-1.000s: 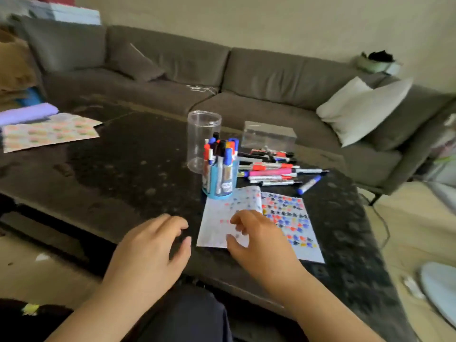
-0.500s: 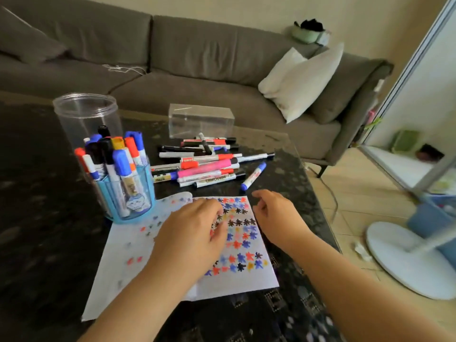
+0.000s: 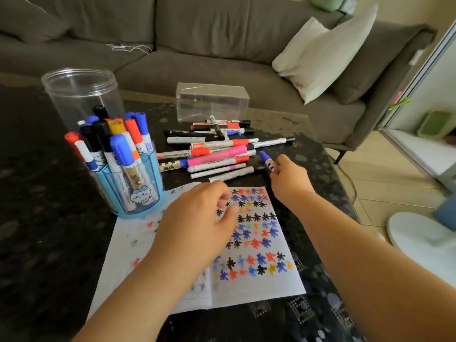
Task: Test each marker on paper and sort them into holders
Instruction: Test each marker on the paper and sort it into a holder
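The right hand had its grip clamped on a blue-capped white marker at the near right edge of the loose heap of assorted markers lying on the dark speckled surface. The marker's cap pointed away from the person, and its lower barrel was hidden inside the fingers. Whether it had cleared the surface could not be told.

The left hand rested on the white sheet of paper, fingers loosely bent and holding nothing, covering part of the rows of blue, red, black and yellow star-shaped test marks.

The translucent blue plastic holder stood on the far left corner of the sheet, crowded with upright markers. A tall clear plastic jar stood just behind it, and a clear rectangular box lay behind the heap; the contents of both could not be judged.

Judged risks:
- The marker was still capped. Uncapping calls for the left hand, which would release the sheet and let it slide under the nib.
- The picked marker lay close to its neighbours. A dragged lift could roll them towards the right edge of the surface.
- The blue holder appeared nearly full. Forcing another marker in could tip it or dislodge those leaning outward.
- A wet nib passing over the hand or the existing marks could smear them.
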